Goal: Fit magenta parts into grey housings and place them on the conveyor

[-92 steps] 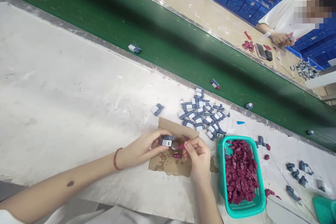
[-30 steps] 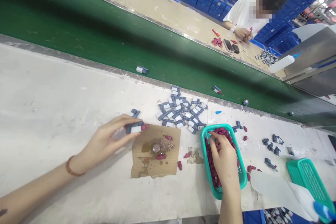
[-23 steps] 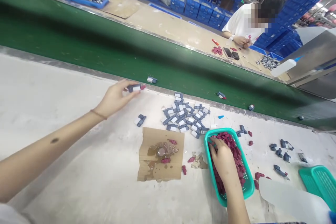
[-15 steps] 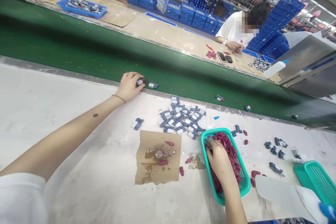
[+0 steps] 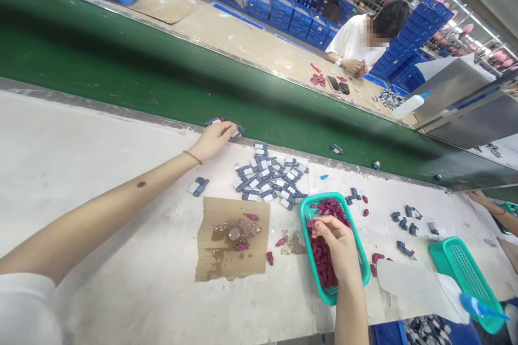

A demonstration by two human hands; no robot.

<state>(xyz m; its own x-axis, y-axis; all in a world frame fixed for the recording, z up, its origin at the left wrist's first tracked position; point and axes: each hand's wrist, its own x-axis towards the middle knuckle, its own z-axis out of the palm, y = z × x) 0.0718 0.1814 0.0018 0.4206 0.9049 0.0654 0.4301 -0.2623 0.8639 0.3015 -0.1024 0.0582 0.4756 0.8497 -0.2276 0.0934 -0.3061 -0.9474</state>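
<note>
Blue-grey-and-white part (image 5: 240, 130) on the near edge of the green belt (image 5: 283, 113), partly covered by the fingers of the left hand (image 5: 211, 143); these are drawn closely together, though whether they grip it cannot be told. Right hand (image 5: 339, 237) over the teal basket (image 5: 365, 265), fingertips nearly meeting among maroon pieces (image 5: 324, 265); any hold is unclear. Such crowded pieces call for a narrow pinch. Stained cardboard (image 5: 254, 259) lies left of the basket. No brand, label or writing is legible.
</note>
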